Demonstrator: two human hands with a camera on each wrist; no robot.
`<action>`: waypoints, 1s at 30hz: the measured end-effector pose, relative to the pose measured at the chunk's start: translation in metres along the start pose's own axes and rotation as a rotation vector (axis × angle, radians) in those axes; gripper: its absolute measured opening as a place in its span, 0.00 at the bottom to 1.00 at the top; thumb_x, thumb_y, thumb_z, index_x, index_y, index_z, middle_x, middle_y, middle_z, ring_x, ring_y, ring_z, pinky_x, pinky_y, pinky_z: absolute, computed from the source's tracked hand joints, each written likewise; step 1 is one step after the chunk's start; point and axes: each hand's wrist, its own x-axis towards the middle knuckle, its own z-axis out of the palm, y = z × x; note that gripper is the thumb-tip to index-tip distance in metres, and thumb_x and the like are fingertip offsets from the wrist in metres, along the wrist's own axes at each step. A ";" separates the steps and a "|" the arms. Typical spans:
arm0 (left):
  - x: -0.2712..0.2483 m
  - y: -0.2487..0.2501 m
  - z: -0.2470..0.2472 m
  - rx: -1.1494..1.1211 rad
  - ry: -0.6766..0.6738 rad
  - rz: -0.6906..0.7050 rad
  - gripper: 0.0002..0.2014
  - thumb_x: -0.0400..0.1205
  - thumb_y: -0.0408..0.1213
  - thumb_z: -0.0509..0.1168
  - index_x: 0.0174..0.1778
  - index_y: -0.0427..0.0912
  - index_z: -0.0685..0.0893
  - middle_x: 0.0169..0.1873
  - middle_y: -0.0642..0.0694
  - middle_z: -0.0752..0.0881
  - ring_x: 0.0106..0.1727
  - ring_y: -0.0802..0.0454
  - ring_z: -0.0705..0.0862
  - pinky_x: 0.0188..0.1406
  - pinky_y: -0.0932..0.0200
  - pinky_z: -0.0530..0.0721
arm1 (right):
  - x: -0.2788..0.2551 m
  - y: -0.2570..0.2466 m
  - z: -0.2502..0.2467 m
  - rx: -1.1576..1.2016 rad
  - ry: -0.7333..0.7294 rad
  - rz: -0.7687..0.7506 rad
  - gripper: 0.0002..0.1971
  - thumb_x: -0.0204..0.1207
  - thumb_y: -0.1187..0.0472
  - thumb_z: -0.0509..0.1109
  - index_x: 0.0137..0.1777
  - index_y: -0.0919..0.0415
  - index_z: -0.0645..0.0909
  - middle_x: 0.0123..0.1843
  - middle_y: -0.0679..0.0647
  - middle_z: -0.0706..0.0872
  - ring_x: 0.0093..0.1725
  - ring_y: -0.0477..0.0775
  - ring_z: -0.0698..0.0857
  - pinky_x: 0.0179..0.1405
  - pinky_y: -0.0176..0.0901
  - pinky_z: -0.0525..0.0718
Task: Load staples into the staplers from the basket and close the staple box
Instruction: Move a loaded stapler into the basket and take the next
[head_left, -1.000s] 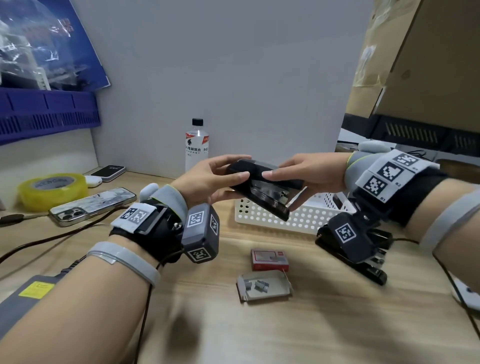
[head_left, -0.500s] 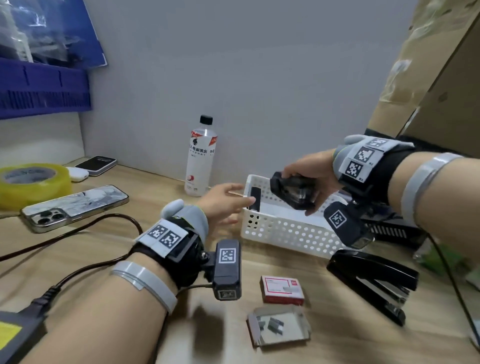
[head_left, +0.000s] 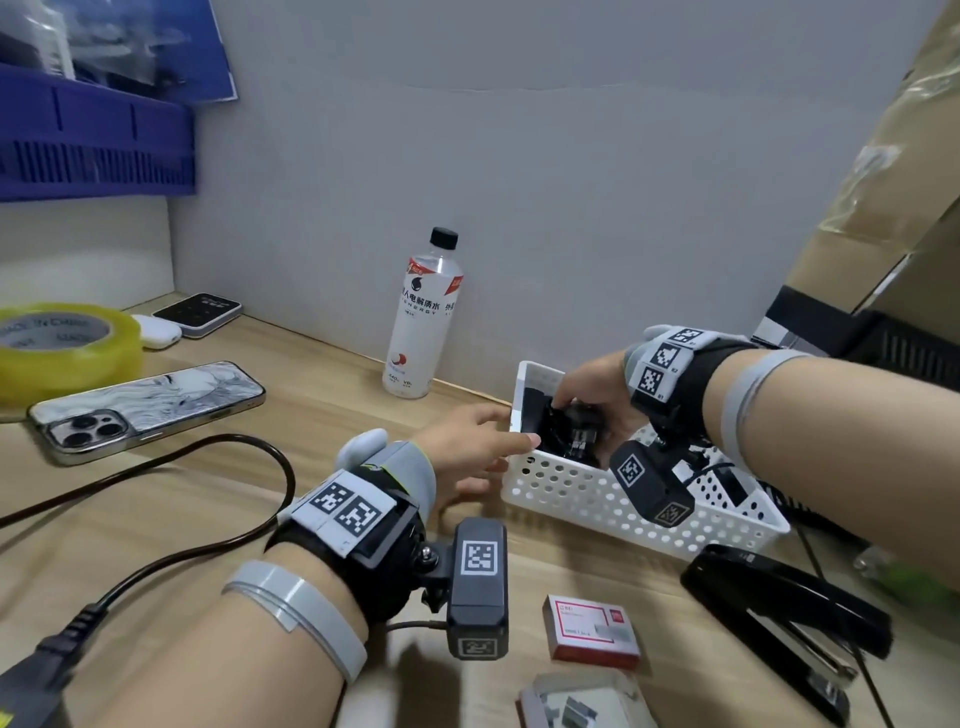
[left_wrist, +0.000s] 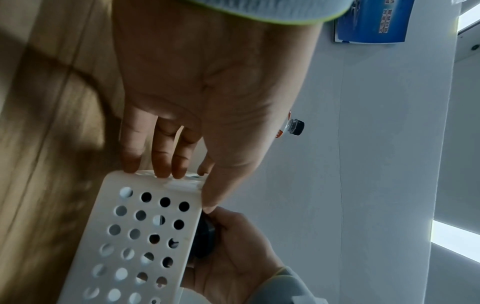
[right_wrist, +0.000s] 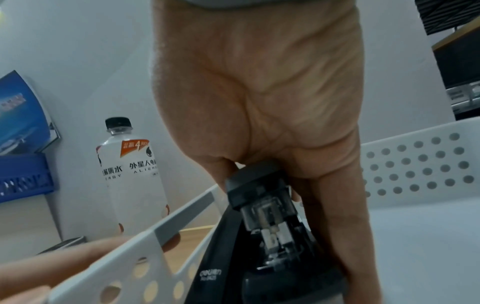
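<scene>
Gripping a small black stapler (head_left: 574, 434), your right hand (head_left: 597, 397) reaches down into the white perforated basket (head_left: 597, 501), its fingers curled round the stapler's body. In the right wrist view the stapler (right_wrist: 265, 216) stands nose-down inside the basket (right_wrist: 415, 164), its metal parts facing the camera. Your left hand (head_left: 470, 447) sits at the basket's near left corner with fingers fairly straight; in the left wrist view its fingertips (left_wrist: 166, 164) touch the end wall of the basket (left_wrist: 140, 226) and the thumb lies along the rim, so this hand steadies the basket rather than closing round it. Your two hands are close together at that corner, apart from each other.

On the table (head_left: 322, 405), nearer you than the basket, a red and white staple box sleeve (head_left: 592, 629) lies flat. Just in front of it the open inner tray (head_left: 582, 704) holds a few staple strips. A larger black stapler (head_left: 784, 618) lies to the right of them, beside the basket.

Farther out, a drink bottle (head_left: 423, 317) stands upright against the wall behind the basket. A phone (head_left: 145, 408) lies face down at the left, with a roll of yellow tape (head_left: 62, 348) behind it and a black cable (head_left: 208, 519) curving across the wood.
</scene>
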 end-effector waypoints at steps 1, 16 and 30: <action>0.000 0.000 0.000 0.002 -0.001 -0.005 0.20 0.75 0.42 0.77 0.62 0.53 0.84 0.54 0.44 0.92 0.47 0.48 0.86 0.68 0.38 0.82 | 0.002 0.001 0.001 0.006 0.004 -0.001 0.10 0.88 0.61 0.56 0.55 0.66 0.76 0.40 0.63 0.84 0.38 0.63 0.87 0.35 0.64 0.86; -0.020 -0.010 0.004 -0.074 0.031 -0.044 0.24 0.70 0.54 0.80 0.45 0.38 0.79 0.41 0.38 0.81 0.43 0.45 0.84 0.45 0.53 0.90 | -0.029 0.027 -0.025 -0.339 0.196 -0.140 0.19 0.84 0.51 0.66 0.65 0.66 0.79 0.53 0.60 0.91 0.42 0.54 0.91 0.36 0.41 0.89; -0.071 -0.021 0.072 0.317 -0.492 -0.107 0.15 0.87 0.30 0.62 0.67 0.35 0.85 0.62 0.40 0.89 0.65 0.45 0.86 0.66 0.56 0.82 | -0.105 0.181 -0.029 -1.074 0.271 -0.034 0.24 0.77 0.49 0.76 0.69 0.60 0.82 0.60 0.56 0.90 0.43 0.52 0.91 0.20 0.36 0.83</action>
